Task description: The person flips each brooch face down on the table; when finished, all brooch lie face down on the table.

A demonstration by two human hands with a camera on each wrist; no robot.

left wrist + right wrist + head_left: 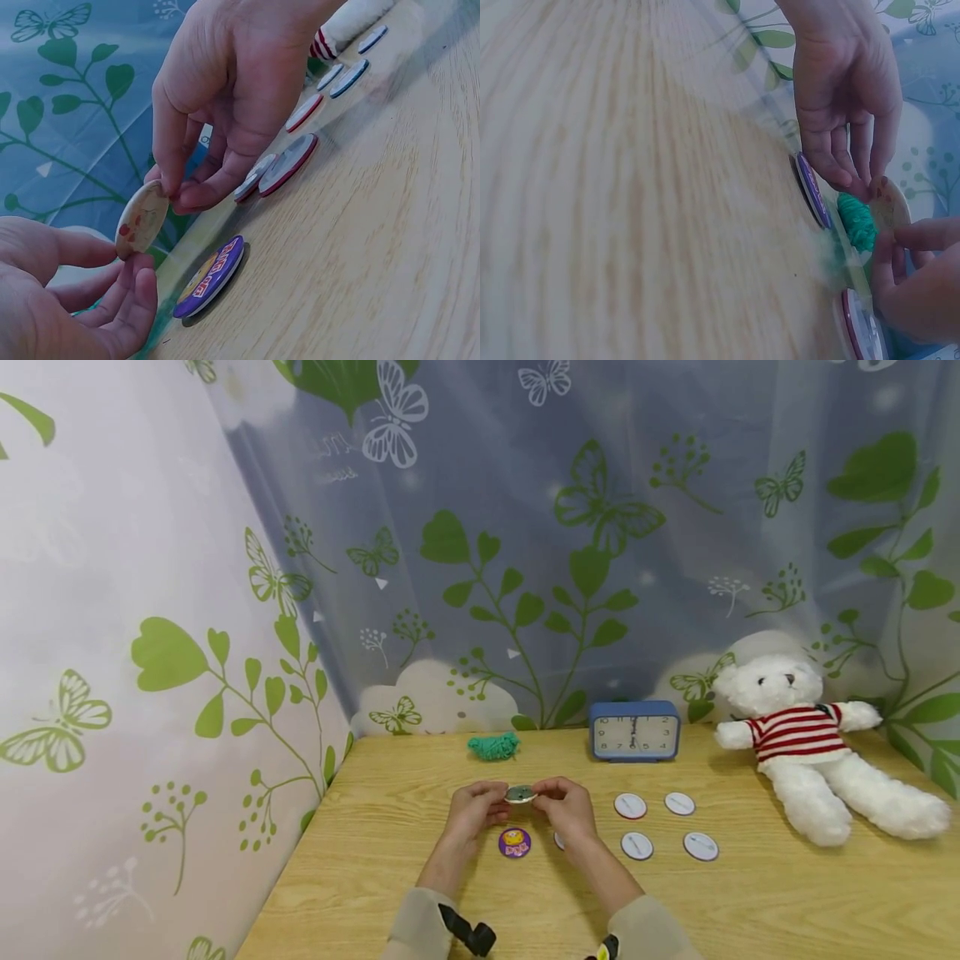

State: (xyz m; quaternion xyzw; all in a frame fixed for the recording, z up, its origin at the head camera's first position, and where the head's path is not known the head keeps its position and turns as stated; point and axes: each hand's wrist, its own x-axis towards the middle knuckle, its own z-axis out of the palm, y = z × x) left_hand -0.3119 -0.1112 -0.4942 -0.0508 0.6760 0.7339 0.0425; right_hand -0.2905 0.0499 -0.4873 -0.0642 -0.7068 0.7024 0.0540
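A round button badge (pixel 520 794) is held just above the table between both hands. My left hand (pixel 474 811) pinches its left edge with thumb and fingers, and my right hand (pixel 567 811) pinches the opposite edge. In the left wrist view the held badge (pixel 142 219) is tilted and shows a pale face with red marks. Below the hands a purple badge (pixel 514 842) with a yellow cartoon lies face up. To the right, several badges lie with white pin backs up, among them a red-rimmed badge (pixel 630 806); another is partly hidden by the right hand.
A green yarn bundle (pixel 494 746) lies behind the hands. A blue clock (pixel 634 732) stands at the back of the wooden table (pixel 360 860). At the right, a white teddy bear (pixel 802 735) in a striped shirt leans near the printed curtain (pixel 495 468).
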